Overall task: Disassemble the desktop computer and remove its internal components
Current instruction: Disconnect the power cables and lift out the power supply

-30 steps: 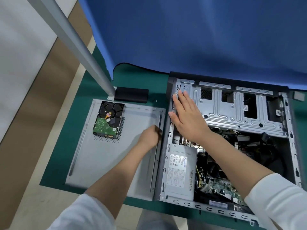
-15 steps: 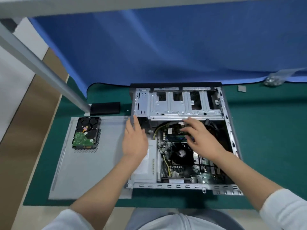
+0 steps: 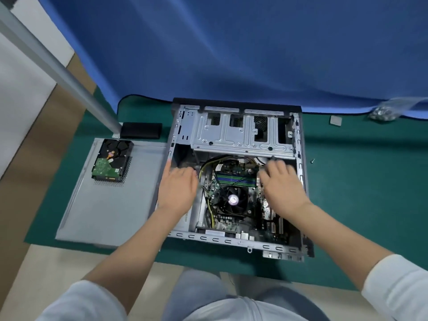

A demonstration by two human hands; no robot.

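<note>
Open PC case lying on its side, mid table. Left hand over the PSU at 9 o'clock of the fan, fingers loose, gripping nothing. Right hand at 3 o'clock, fingers blurry, can't tell. HDD sits on the side panel left of case.

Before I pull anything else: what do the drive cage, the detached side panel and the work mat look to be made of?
Drive cage: looks like bare stamped sheet steel, dull silver, with pressed ribs and punched holes. Side panel: probably sheet metal too, flat matte grey with folded edges. Work mat: dark green, matte and soft-looking, maybe rubber or felt; unclear which.
</note>
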